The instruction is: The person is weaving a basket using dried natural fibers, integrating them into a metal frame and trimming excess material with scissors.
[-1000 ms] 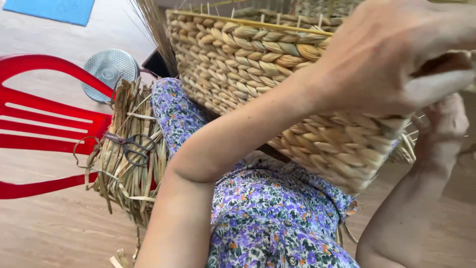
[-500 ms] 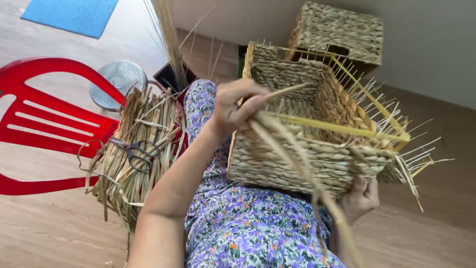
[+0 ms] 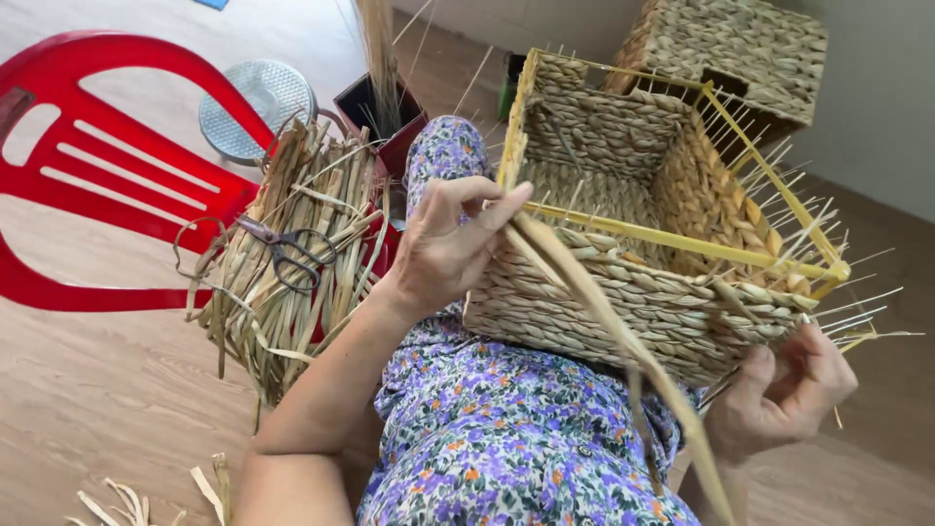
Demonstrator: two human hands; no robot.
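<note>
Head camera looks down at a half-woven rectangular basket (image 3: pixel 633 263) that rests on the person's lap, on the purple flowered dress (image 3: pixel 506 438), with thin stakes sticking up along its yellow frame rim (image 3: pixel 682 244). The left hand (image 3: pixel 443 248) is at the near left corner of the basket, its fingers (image 3: pixel 487 209) closed in a pinch on a long flat straw strand (image 3: pixel 604 321), which runs down and to the right across the basket's near wall. The right hand (image 3: pixel 779 394) is under the near right corner, fingers curled against the basket bottom to support it; I cannot tell if it grasps anything more. To do this weaving step well, I think the strand should be kept tight and flat, pressed close down on the row below, while the right hand holds the basket steady so the corner does not twist. To the left, scissors (image 3: pixel 287 253) lie on a bundle of straw (image 3: pixel 292 273), beside a red plastic chair (image 3: pixel 107 185); a finished basket (image 3: pixel 730 49) stands far right.
</note>
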